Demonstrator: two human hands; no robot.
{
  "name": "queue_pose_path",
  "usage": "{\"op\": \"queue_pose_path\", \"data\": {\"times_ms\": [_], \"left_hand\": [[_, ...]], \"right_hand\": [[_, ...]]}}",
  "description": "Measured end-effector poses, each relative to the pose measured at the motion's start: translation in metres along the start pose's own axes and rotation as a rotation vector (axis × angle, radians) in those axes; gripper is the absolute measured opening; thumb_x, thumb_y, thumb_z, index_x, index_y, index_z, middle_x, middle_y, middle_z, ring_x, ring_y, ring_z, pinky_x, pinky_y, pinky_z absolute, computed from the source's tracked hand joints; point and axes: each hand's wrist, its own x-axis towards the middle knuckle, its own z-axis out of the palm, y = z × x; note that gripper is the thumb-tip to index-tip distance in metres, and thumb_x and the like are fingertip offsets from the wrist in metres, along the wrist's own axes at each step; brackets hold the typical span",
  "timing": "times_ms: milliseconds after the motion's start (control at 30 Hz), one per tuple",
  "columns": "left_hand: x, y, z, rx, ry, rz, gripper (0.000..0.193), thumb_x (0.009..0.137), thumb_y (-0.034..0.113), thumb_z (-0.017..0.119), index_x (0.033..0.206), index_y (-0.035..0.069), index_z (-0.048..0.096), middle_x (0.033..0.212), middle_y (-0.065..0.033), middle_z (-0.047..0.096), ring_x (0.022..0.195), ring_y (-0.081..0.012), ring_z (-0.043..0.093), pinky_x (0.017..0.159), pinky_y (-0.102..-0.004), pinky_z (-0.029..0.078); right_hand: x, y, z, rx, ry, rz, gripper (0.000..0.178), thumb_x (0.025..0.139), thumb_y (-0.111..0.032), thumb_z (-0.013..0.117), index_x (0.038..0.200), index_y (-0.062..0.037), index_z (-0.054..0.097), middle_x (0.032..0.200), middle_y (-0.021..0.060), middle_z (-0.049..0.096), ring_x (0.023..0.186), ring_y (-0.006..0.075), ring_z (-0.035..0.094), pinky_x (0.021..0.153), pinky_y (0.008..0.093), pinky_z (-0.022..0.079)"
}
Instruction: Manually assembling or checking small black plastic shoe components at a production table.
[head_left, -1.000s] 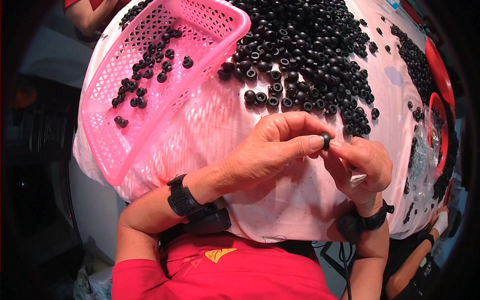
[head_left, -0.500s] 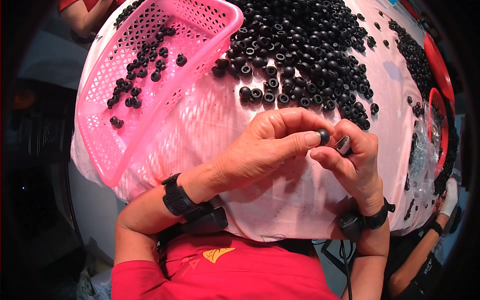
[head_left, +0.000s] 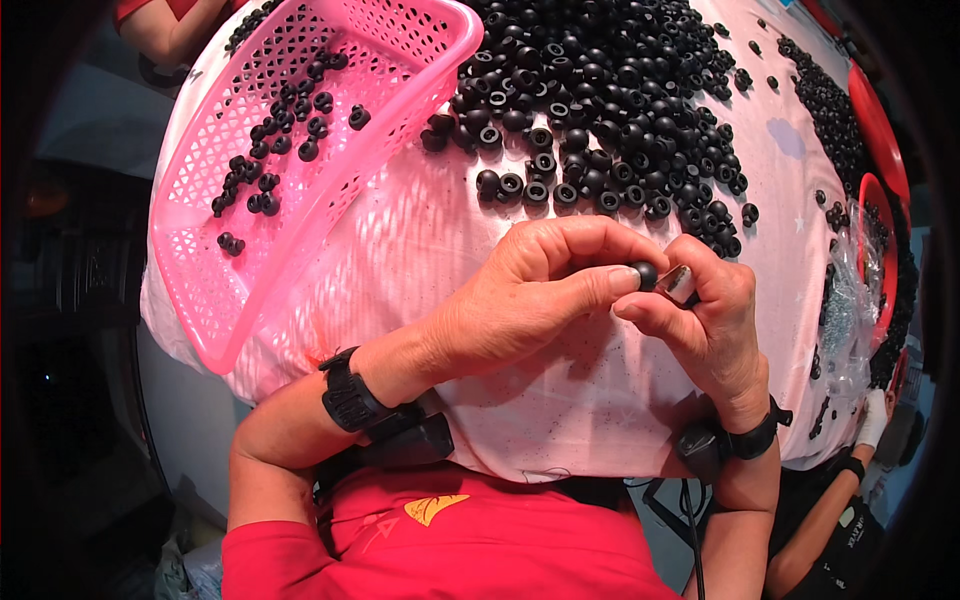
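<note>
Between the thumb and fingers of my left hand (head_left: 540,287) is a round black knob-like piece (head_left: 646,274). A short, shiny metal blade (head_left: 678,284) sits against the fingers of my right hand (head_left: 716,318), with its edge close to the black piece. Whether the blade is held loose or strapped to a finger I cannot make out. Both hands meet above the pink cloth (head_left: 420,235), in front of a large pile of similar black pieces (head_left: 625,100), some showing a hollow ring end. My fingers hide most of the held piece.
A pink perforated basket (head_left: 290,235) stands at the left with several black pieces (head_left: 283,122) in it. Along the right edge are more black pieces (head_left: 820,105), clear plastic bags (head_left: 848,290) and red trays (head_left: 876,130). Other people's arms show at upper left and lower right.
My right hand has turned slightly and moved left, bringing the metal blade nearer the black piece. The left hand has barely moved. At lower right, another person's arm has shifted.
</note>
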Motion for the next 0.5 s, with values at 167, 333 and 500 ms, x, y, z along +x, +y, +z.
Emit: {"op": "queue_pose_path", "data": {"times_ms": [167,333,500], "left_hand": [[-0.0012,0.0029,0.0005,-0.039,-0.007,-0.057,0.026,0.096,0.014,0.052,0.119,0.003,0.056,0.095,0.0003,0.063,0.079,-0.0015,0.056,0.065,-0.0173,0.047],[-0.0019,0.0018,-0.0003,-0.076,-0.009,-0.067,0.025,0.096,0.014,0.052,0.118,0.002,0.056,0.094,0.0011,0.062,0.078,-0.0006,0.055,0.065,-0.0164,0.046],[-0.0015,0.002,0.0009,-0.049,0.017,-0.065,0.025,0.096,0.014,0.053,0.118,0.002,0.056,0.093,0.0019,0.062,0.076,-0.0002,0.054,0.065,-0.016,0.045]], "right_hand": [[0.0,-0.0005,-0.0006,-0.013,-0.006,0.008,0.044,0.07,-0.042,0.079,0.074,-0.0041,0.056,0.054,0.0047,0.057,0.051,0.012,0.06,0.044,0.0253,0.044],[-0.0006,0.0004,0.0002,-0.03,0.001,-0.001,0.045,0.07,-0.043,0.078,0.074,-0.0043,0.056,0.054,0.0045,0.057,0.05,0.012,0.059,0.044,0.0259,0.044],[-0.0004,0.002,-0.0005,-0.053,-0.004,-0.016,0.045,0.07,-0.043,0.078,0.074,-0.0044,0.056,0.053,0.0046,0.056,0.049,0.0124,0.058,0.044,0.026,0.043]]}}
